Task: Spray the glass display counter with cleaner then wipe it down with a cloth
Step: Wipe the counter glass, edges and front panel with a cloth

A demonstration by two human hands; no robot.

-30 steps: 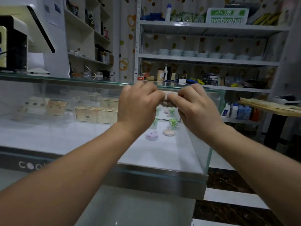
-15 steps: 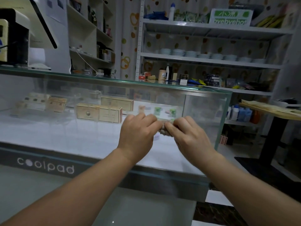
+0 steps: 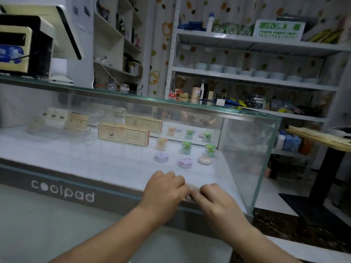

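Observation:
The glass display counter [image 3: 247, 149] fills the middle of the view, with a front pane, a top pane and a side pane at the right. My left hand [image 3: 163, 188] and my right hand [image 3: 214, 200] sit side by side low on the front pane, just above the dark base strip. Both have curled fingers and pinch a small pale cloth [image 3: 190, 192] between them against the glass. Most of the cloth is hidden by the fingers and blurred. No spray bottle shows near my hands.
Inside the case lie wooden boxes [image 3: 123, 133], small jars and round tins [image 3: 184, 162]. A till machine [image 3: 26, 46] stands on the countertop at the left. Shelves [image 3: 256, 76] with bowls and goods line the back wall. A table [image 3: 322, 139] is at the right.
Both hands have slid down the front pane together with the cloth, from the top edge of the case to just above the base strip.

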